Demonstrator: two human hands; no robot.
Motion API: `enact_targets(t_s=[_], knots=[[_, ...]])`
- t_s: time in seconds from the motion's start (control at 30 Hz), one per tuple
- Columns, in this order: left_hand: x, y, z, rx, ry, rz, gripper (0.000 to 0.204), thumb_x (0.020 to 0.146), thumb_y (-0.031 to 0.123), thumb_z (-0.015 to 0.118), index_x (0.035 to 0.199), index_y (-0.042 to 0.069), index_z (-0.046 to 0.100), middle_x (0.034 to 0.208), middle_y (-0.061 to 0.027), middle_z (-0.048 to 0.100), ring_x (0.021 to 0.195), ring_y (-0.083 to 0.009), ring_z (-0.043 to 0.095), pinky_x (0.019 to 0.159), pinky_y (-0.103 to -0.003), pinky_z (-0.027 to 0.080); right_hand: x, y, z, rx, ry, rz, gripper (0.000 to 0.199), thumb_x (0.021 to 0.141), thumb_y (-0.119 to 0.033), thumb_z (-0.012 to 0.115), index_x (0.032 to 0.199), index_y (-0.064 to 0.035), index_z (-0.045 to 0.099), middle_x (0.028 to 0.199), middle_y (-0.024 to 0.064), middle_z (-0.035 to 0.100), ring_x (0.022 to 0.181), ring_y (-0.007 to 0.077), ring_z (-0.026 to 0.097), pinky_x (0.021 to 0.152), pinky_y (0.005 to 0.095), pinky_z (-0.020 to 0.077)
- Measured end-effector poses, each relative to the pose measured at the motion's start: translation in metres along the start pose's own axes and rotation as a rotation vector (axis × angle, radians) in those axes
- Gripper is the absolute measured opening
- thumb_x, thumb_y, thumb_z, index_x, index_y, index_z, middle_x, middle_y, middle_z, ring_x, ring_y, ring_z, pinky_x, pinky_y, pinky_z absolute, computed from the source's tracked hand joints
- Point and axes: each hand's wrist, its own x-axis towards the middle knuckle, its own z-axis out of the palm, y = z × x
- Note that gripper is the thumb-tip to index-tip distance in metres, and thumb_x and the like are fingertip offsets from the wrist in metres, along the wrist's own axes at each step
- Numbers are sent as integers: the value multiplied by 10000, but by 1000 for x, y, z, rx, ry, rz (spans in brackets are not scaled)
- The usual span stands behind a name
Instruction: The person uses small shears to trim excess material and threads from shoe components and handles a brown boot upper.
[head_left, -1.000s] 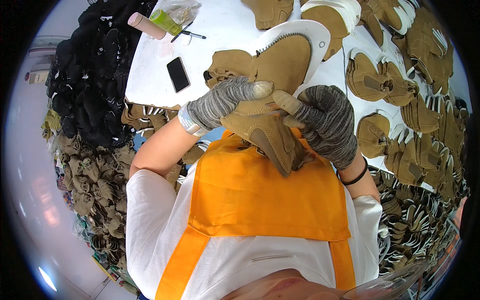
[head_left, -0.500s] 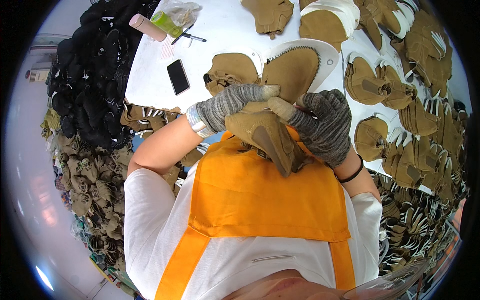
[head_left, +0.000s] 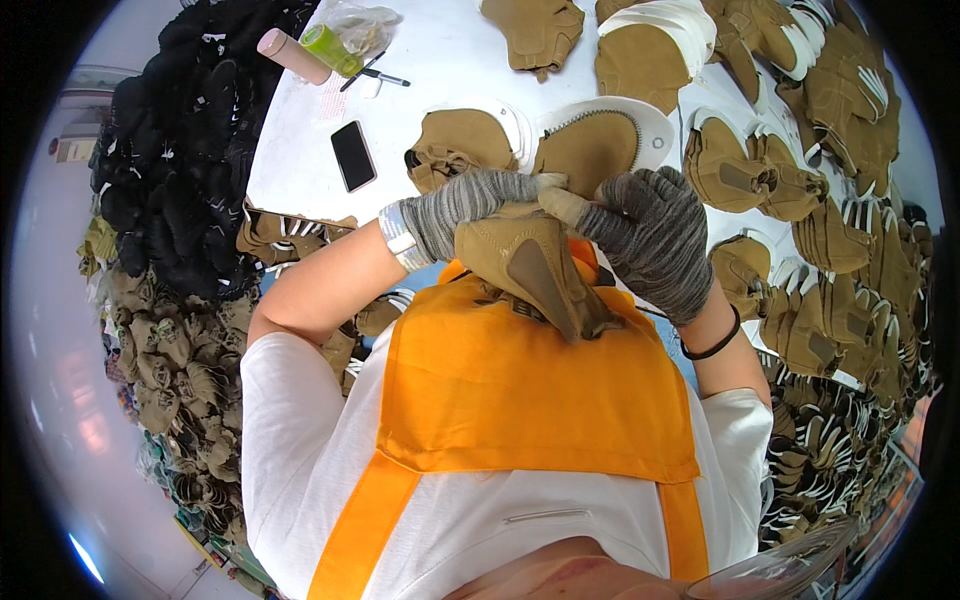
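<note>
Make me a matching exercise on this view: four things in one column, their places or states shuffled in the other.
Things
1. Phone
2. Central brown shoe upper
3. Apron
4. Pink cylinder

Places or states
A. Orange, worn over a white shirt
B. Beside a green container
C. Dark-screened, on the white table
D. Held in both gloved hands

Pairs: 1-C, 2-D, 3-A, 4-B

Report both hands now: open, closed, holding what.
Left hand: closed, holding the brown shoe upper.
Right hand: closed, fingers curled, holding the same shoe upper.
</note>
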Motion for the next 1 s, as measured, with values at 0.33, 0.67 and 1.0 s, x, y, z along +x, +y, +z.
enact_targets(t_s=[0.33,0.67,1.0], knots=[[5,-4,-7,59,-196,105,364,944,115,558,1283,-11,518,1214,-122,598,1044,-153,619,892,-257,529,2,1,4,200,-22,47,379,747,-147,685,1117,-232,684,703,7,534,625,204,565,538,318,467],[5,9,3,-378,-147,-139,362,999,205,476,1278,-22,510,1223,-127,593,1083,-178,601,928,-292,512,-5,9,-7,256,-60,110,369,798,-247,679,1163,-197,675,750,61,565,670,243,549,606,336,452],[14,6,4,-350,-37,-183,301,944,147,576,1203,-6,579,1122,-119,649,972,-159,656,838,-246,560,-3,10,-7,137,-92,39,409,728,-194,713,1132,-237,669,752,18,529,680,217,570,590,353,467]])
